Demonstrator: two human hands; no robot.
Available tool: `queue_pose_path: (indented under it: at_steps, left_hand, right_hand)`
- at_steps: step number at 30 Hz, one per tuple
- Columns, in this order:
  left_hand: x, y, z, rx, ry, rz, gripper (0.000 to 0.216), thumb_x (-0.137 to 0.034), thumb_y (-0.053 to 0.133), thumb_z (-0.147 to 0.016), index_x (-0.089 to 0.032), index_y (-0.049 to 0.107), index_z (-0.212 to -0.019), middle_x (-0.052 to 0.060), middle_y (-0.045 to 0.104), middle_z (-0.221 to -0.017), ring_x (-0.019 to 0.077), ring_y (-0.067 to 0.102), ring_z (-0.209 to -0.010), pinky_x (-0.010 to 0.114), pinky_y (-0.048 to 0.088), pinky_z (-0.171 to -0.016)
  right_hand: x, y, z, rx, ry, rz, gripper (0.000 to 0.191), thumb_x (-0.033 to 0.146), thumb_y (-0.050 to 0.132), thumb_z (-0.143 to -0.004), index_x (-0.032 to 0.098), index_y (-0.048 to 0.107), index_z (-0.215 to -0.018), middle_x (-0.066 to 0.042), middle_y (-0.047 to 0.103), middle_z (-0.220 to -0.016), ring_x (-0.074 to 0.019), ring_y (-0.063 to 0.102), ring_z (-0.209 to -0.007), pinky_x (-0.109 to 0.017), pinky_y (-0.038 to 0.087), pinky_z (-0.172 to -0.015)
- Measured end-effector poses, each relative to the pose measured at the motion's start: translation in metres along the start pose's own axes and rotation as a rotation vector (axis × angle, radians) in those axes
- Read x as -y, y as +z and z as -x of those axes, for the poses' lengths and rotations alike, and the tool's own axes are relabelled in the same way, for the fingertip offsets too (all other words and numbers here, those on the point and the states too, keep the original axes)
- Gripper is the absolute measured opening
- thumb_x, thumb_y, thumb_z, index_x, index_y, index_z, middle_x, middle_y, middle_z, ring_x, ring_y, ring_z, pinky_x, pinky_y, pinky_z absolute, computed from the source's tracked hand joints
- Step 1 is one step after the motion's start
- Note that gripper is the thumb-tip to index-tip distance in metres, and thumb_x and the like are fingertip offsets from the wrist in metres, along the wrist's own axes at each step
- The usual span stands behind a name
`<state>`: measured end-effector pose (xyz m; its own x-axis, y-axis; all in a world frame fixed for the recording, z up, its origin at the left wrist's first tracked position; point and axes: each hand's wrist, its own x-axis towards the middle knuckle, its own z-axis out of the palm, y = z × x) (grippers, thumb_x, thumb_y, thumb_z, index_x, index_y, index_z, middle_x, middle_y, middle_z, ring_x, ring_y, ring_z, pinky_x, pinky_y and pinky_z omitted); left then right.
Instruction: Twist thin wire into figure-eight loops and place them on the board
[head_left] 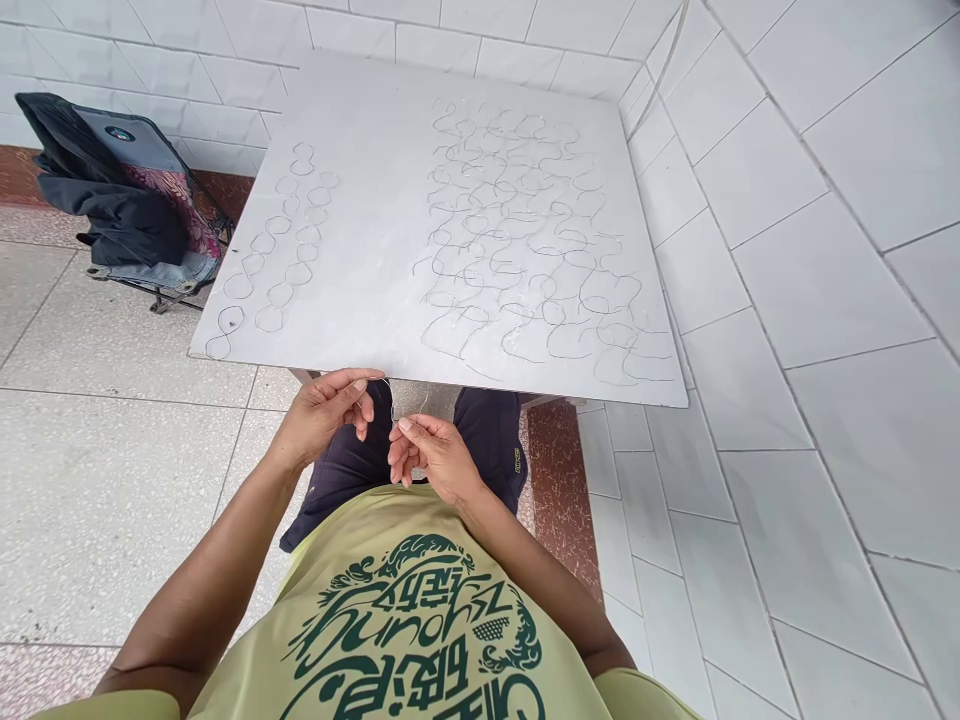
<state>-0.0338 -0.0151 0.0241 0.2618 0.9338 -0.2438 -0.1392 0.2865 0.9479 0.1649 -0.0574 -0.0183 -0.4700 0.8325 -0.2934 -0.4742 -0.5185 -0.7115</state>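
Note:
A thin bent wire [391, 400] spans the gap between my hands, just off the front edge of the white tabletop [375, 250]. My left hand [326, 410] pinches one part of it between thumb and forefinger, close to the table edge. Lower and to the right, my right hand [435, 450] grips the wire with thumb and fingers, and a curved end rises above it. On the table's left side lie several wire figure-eights [232, 322] in two rough rows. Many loose curved wires [517, 190] are spread over the right half.
A folding chair [142, 150] with dark clothing [135, 215] on it stands at the left, near the tiled back wall [435, 45]. Another tiled wall [810, 300] runs along the right side of the table. My legs [487, 430] are under the front edge.

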Motion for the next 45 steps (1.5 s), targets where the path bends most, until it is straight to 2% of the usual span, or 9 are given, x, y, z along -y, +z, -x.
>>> queue_pose_path:
  at_steps: [6, 13, 19, 30, 34, 37, 40, 42, 45]
  left_hand:
    - [-0.015, -0.016, 0.001, 0.164, -0.011, -0.167, 0.036, -0.041, 0.065, -0.099, -0.016, 0.073, -0.124, 0.004, 0.068, -0.068, 0.0147, 0.062, -0.053, 0.026, 0.053, -0.052]
    - [-0.031, -0.030, -0.003, 0.400, -0.189, -0.215, 0.037, -0.041, 0.069, -0.094, -0.020, 0.075, -0.123, 0.008, 0.072, -0.068, 0.0189, 0.063, -0.048, 0.029, 0.054, -0.047]
    - [-0.036, -0.038, -0.007, 0.482, -0.246, -0.274, 0.036, -0.042, 0.069, -0.092, -0.020, 0.075, -0.121, 0.010, 0.072, -0.068, 0.0205, 0.062, -0.048, 0.030, 0.051, -0.046]
    - [-0.035, -0.028, -0.010, 0.348, -0.126, -0.330, 0.024, -0.040, 0.066, -0.096, -0.021, 0.075, -0.108, 0.005, 0.068, -0.066, 0.0137, 0.053, -0.049, 0.022, 0.044, -0.046]
    - [-0.036, -0.024, -0.007, 0.214, -0.071, -0.314, 0.038, -0.044, 0.069, -0.095, -0.019, 0.073, -0.123, 0.009, 0.074, -0.076, 0.0166, 0.063, -0.056, 0.022, 0.046, -0.045]
    - [-0.036, -0.019, -0.002, 0.077, -0.007, -0.278, 0.051, -0.048, 0.072, -0.093, -0.017, 0.069, -0.133, 0.013, 0.078, -0.092, 0.0183, 0.069, -0.064, 0.024, 0.052, -0.050]
    - [-0.033, -0.013, 0.003, -0.073, 0.042, -0.233, 0.057, -0.055, 0.072, -0.091, -0.015, 0.069, -0.131, 0.017, 0.078, -0.105, 0.0197, 0.071, -0.071, 0.028, 0.056, -0.055]
    - [-0.029, -0.007, 0.006, -0.161, 0.039, -0.202, 0.057, -0.058, 0.072, -0.091, -0.013, 0.070, -0.126, 0.017, 0.078, -0.105, 0.0196, 0.071, -0.070, 0.028, 0.057, -0.056]
    - [-0.024, 0.002, 0.008, -0.213, -0.003, -0.142, 0.055, -0.058, 0.071, -0.091, -0.011, 0.073, -0.119, 0.018, 0.078, -0.104, 0.0161, 0.066, -0.061, 0.028, 0.055, -0.053]
  right_hand:
    - [0.003, -0.007, 0.004, -0.049, 0.076, 0.000, 0.043, 0.056, 0.080, -0.084, 0.014, 0.069, -0.085, -0.005, 0.076, -0.070, -0.0170, 0.071, -0.050, -0.020, 0.047, -0.036]
    - [0.009, -0.008, 0.007, -0.066, 0.174, 0.061, 0.044, 0.056, 0.082, -0.080, 0.015, 0.067, -0.079, -0.004, 0.074, -0.064, -0.0169, 0.070, -0.045, -0.019, 0.043, -0.033]
    - [0.013, -0.007, 0.007, -0.069, 0.217, 0.049, 0.044, 0.055, 0.085, -0.078, 0.014, 0.067, -0.077, -0.004, 0.073, -0.062, -0.0168, 0.068, -0.042, -0.019, 0.042, -0.031]
    - [0.005, 0.003, -0.002, -0.078, 0.189, -0.007, 0.044, 0.054, 0.086, -0.077, 0.014, 0.069, -0.081, -0.005, 0.074, -0.066, -0.0160, 0.069, -0.046, -0.019, 0.045, -0.033]
    - [0.007, 0.007, -0.003, -0.109, 0.142, 0.015, 0.045, 0.057, 0.084, -0.077, 0.015, 0.069, -0.082, -0.005, 0.074, -0.066, -0.0163, 0.070, -0.047, -0.020, 0.046, -0.034]
    - [0.007, 0.009, -0.003, -0.144, 0.090, 0.033, 0.044, 0.057, 0.082, -0.080, 0.015, 0.069, -0.083, -0.004, 0.074, -0.066, -0.0162, 0.069, -0.047, -0.020, 0.045, -0.035]
    - [0.007, 0.011, -0.004, -0.186, 0.030, 0.033, 0.043, 0.057, 0.081, -0.082, 0.015, 0.071, -0.085, -0.005, 0.074, -0.067, -0.0162, 0.069, -0.047, -0.021, 0.045, -0.035]
    - [0.008, 0.012, -0.005, -0.218, -0.010, 0.025, 0.042, 0.056, 0.080, -0.083, 0.015, 0.072, -0.087, -0.005, 0.074, -0.067, -0.0160, 0.068, -0.046, -0.021, 0.045, -0.034]
    - [0.008, 0.014, -0.006, -0.251, -0.052, 0.021, 0.042, 0.056, 0.079, -0.084, 0.015, 0.074, -0.089, -0.005, 0.073, -0.067, -0.0155, 0.067, -0.045, -0.022, 0.043, -0.034]
